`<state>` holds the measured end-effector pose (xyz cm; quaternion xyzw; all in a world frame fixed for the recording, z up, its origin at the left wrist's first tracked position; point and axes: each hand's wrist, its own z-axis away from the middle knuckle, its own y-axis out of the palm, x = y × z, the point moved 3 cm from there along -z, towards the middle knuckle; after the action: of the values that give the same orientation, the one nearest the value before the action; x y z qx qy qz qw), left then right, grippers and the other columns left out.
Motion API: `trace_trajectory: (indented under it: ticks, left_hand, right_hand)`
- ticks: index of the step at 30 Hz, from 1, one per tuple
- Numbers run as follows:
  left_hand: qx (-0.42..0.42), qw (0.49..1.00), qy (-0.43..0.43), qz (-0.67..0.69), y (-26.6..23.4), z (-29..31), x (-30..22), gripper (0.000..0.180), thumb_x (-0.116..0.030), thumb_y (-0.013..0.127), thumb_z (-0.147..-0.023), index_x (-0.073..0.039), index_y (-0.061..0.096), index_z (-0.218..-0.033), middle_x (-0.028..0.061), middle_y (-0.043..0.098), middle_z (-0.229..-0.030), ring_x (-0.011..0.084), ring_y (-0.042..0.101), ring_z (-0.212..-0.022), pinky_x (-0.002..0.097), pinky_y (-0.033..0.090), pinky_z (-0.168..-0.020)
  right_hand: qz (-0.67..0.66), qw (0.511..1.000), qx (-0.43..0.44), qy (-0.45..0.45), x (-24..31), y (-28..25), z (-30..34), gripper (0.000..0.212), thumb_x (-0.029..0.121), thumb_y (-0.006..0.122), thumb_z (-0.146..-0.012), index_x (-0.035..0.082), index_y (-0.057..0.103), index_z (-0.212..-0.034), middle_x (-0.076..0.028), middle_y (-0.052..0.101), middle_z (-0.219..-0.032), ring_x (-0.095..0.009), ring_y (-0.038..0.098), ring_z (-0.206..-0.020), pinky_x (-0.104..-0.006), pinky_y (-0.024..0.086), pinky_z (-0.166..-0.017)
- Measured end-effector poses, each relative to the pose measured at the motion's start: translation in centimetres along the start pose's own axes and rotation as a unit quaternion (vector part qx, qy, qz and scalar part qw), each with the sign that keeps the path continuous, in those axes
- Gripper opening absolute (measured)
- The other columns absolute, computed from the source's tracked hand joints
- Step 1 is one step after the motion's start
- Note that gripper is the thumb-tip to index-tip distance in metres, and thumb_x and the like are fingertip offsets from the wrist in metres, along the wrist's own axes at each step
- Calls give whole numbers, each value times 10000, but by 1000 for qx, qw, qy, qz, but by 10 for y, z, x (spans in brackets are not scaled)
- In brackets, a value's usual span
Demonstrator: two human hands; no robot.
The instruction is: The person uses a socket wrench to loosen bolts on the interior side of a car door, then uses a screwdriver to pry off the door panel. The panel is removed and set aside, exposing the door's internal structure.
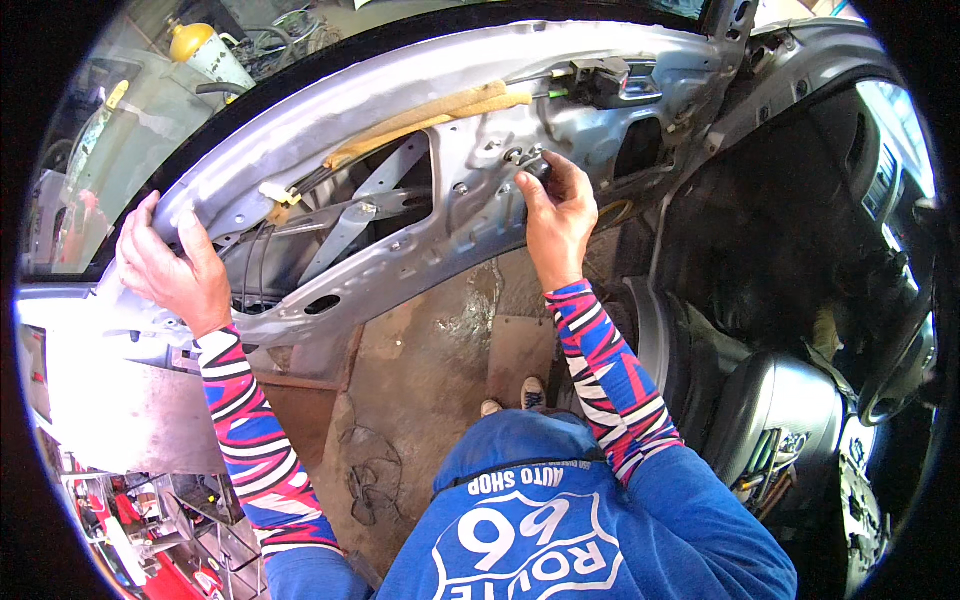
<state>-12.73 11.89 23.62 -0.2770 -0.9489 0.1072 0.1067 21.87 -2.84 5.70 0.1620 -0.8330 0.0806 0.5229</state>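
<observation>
A silver car door (475, 200) stands open before me, its inner metal panel bare, with cut-outs, rods and cables showing. My right hand (562, 225) pinches a small dark knob-like part (538, 168) between thumb and fingers, against the panel right of the large opening. My left hand (178, 262) rests on the door's left end, fingers spread and holding nothing. Between the hands, strips of tan foam (430, 118) run along the panel toward the inside door handle (640, 88). A pale clip (279, 193) joins thin rods near my left hand.
To the right is the car interior, with a dark seat (785, 400) that has several hand tools (770, 465) on it. A yellow-topped cylinder (200, 45) stands beyond the door glass. Dark wire-like scrap (372, 475) lies on the floor; red equipment (150, 570) is at lower left.
</observation>
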Motion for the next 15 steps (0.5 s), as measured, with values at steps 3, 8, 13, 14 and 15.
trace_trajectory:
  ticks: [3, 8, 13, 14, 15]
  left_hand:
    - [-14, 1000, 3, -5, 3, -1, -1, 436, -383, 596, -944, -114, 629, -1285, 105, 610, -1282, 314, 487, -1278, 487, 298, -1090]
    - [-49, 999, 15, -16, 9, 0, -4, 440, -402, 578, -959, -113, 628, -1287, 98, 602, -1285, 308, 484, -1283, 491, 295, -1086]
    - [-43, 998, 34, -36, 13, 10, 14, 454, -417, 561, -966, -95, 631, -1278, 108, 622, -1247, 316, 514, -1253, 486, 328, -1069]
    - [-35, 998, 38, -39, 13, 10, 19, 452, -413, 560, -966, -93, 632, -1276, 112, 628, -1238, 321, 529, -1235, 487, 344, -1061]
    - [-11, 999, 14, -37, 17, 12, 23, 449, -408, 559, -966, -90, 632, -1274, 115, 634, -1229, 325, 543, -1217, 488, 359, -1052]
  right_hand:
    - [9, 999, 10, -42, -2, -1, 1, 404, 73, 821, -794, 3, 688, -1170, -72, 618, -904, -168, 581, -773, -309, 504, -721]
    - [-17, 999, 24, -28, -7, 7, 3, 424, 73, 809, -815, 13, 678, -1214, -70, 595, -909, -153, 569, -774, -294, 498, -716]
    - [-4, 1000, 26, -17, -6, 14, 3, 417, 85, 800, -830, 10, 671, -1220, -70, 603, -927, -161, 576, -764, -298, 500, -698]
    - [-2, 999, 23, -26, -4, 13, 4, 410, 87, 797, -833, 9, 672, -1215, -72, 606, -926, -165, 578, -762, -303, 501, -694]
    - [38, 998, 12, -48, -1, 10, 4, 396, 96, 801, -823, 16, 680, -1191, -88, 620, -915, -189, 588, -769, -332, 510, -702]
